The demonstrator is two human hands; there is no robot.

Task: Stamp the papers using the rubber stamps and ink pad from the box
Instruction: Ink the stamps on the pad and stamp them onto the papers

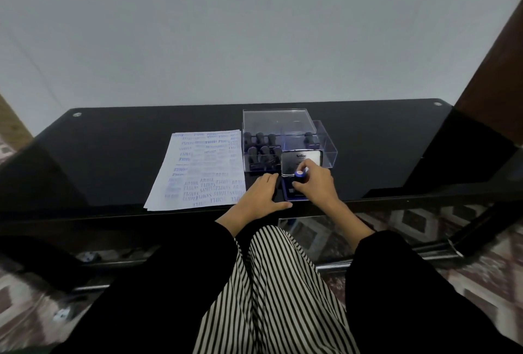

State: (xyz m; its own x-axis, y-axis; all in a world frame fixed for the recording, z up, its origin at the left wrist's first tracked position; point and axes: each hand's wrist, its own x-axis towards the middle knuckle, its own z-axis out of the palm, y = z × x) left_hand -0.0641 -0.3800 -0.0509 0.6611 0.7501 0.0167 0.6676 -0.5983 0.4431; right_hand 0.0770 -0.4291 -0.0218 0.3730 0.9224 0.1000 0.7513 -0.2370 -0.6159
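Surface (113,155): black and glossy, carrying everything listed here
Papers (203,169): a stack of white sheets left of the middle, slanting from the front edge toward the far edge; the top sheet is covered in blue stamped words
Box (325,150): clear plastic and open, just right of the papers' far right corner, about midway between the front and far edges
Box lid (278,121): clear, at the far left part of the box; cannot tell whether it leans or rests there
Ink pad (291,196): open at the front edge, just in front of the box; the dark blue base lies flat and the white-labelled pad lid (301,158) stands up against the box's front wall
Left hand (260,196): palm down on the surface at the front edge, between papers and ink pad; fingers straight and close together, thumb stretched toward the pad
Right hand (317,181): over the ink pad, fingers curled round a stamp, pinching it
Stamps (260,152): dark handles, upright in two rows in the box's left part
Stamp (299,177): blue-topped, upright, its lower end at the pad base; cannot tell whether it touches
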